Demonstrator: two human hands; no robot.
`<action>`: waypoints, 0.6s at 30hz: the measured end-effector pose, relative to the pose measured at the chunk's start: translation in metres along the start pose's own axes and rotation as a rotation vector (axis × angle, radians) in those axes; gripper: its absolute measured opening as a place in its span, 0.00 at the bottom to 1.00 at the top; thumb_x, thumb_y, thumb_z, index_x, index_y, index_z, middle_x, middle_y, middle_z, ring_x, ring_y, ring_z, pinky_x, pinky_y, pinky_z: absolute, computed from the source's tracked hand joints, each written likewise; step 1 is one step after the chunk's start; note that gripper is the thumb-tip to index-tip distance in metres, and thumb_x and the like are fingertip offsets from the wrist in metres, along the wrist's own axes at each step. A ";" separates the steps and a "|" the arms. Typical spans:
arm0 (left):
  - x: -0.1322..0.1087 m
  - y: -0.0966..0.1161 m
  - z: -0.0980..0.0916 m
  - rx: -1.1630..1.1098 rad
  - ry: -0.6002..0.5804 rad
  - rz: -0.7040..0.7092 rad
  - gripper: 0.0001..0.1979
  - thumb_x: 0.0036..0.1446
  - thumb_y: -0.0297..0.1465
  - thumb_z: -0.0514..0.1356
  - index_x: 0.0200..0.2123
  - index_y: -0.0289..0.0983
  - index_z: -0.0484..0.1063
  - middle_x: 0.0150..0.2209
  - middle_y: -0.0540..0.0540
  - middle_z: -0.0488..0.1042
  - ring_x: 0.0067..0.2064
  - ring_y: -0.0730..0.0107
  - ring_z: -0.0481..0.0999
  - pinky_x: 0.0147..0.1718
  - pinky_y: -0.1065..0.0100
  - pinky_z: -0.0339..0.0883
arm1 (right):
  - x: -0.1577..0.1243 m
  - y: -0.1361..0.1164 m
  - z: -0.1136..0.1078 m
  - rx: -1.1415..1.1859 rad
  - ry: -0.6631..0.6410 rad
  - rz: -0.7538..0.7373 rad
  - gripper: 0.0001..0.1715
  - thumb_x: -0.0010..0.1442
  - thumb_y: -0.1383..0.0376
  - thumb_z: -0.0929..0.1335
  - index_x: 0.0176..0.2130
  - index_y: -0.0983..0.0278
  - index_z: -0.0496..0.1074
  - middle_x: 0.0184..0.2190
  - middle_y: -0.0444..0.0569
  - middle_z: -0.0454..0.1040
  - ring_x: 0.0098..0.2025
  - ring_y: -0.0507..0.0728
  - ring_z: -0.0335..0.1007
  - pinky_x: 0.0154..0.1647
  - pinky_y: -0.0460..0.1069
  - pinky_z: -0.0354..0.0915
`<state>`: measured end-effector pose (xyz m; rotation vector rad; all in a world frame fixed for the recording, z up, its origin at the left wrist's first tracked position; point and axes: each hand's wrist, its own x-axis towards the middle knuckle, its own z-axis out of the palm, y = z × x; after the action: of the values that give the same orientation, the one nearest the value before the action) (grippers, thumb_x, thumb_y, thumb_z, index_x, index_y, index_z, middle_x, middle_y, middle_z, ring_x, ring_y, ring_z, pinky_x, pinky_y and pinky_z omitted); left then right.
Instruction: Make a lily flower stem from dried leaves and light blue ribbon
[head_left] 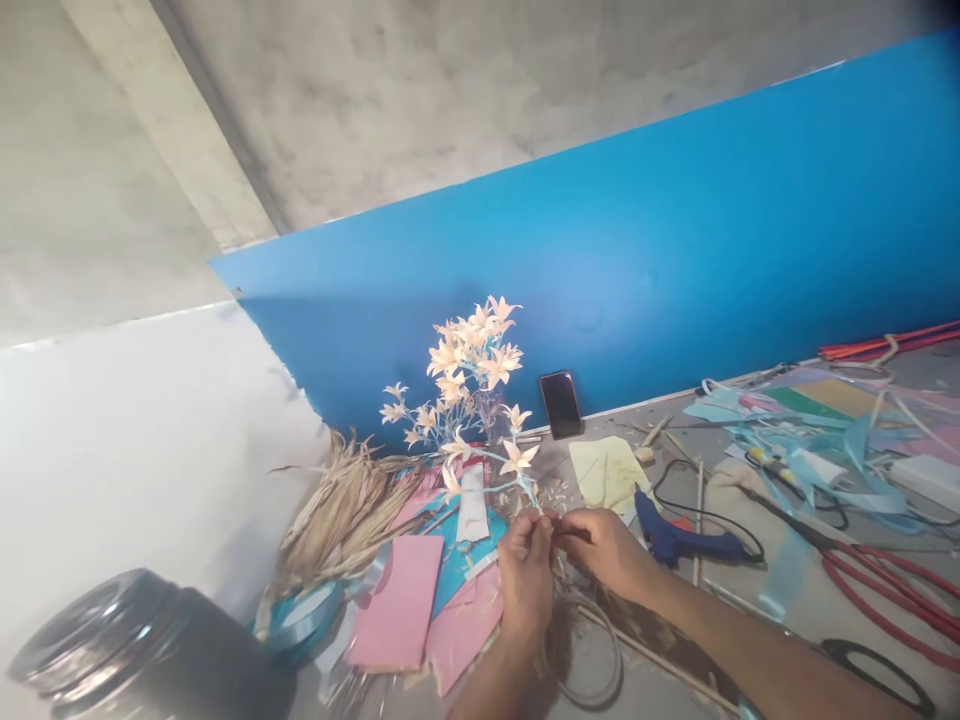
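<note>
A small spray of cream artificial flowers point(519, 458) on pale blue stems rises from the fingers of my left hand point(525, 565), which is closed around the lower stem. My right hand point(609, 552) pinches right beside it, fingertips meeting the left ones; what lies between its fingers is hidden. Just behind stands a fuller bunch of the same cream flowers point(472, 345), against the blue wall panel. Under my wrists lies a grey ring-shaped coil point(611, 665). A blue glue gun point(686, 540) rests to the right of my right hand.
Dried husks point(337, 510), pink sheets point(397, 605) and a ribbon roll point(307, 615) lie left, near a dark metal pot point(165, 650). A phone point(561, 404) leans on the blue panel point(675, 250). Blue ribbons point(817, 465), red-handled cutters point(885, 575) and black-handled scissors point(877, 670) lie right.
</note>
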<state>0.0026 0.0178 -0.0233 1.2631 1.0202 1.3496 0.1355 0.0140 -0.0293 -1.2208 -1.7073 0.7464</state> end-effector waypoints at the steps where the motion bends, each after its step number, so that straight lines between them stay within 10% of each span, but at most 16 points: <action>1: 0.000 0.000 0.000 0.010 -0.002 0.002 0.16 0.53 0.43 0.64 0.28 0.35 0.75 0.19 0.53 0.63 0.21 0.77 0.57 0.22 0.72 0.54 | 0.000 0.000 0.000 -0.001 0.005 0.005 0.12 0.55 0.69 0.65 0.22 0.64 0.74 0.19 0.44 0.73 0.24 0.54 0.69 0.28 0.46 0.58; 18: 0.014 0.024 -0.018 -0.270 0.043 0.020 0.20 0.51 0.46 0.66 0.37 0.34 0.77 0.31 0.46 0.76 0.23 0.79 0.64 0.21 0.74 0.56 | -0.003 0.000 0.001 -0.114 -0.069 0.000 0.12 0.57 0.67 0.66 0.26 0.63 0.77 0.20 0.45 0.75 0.25 0.55 0.71 0.29 0.47 0.59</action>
<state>-0.0174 0.0288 0.0010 1.0486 0.8241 1.4798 0.1355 0.0112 -0.0309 -1.2852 -1.8274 0.7061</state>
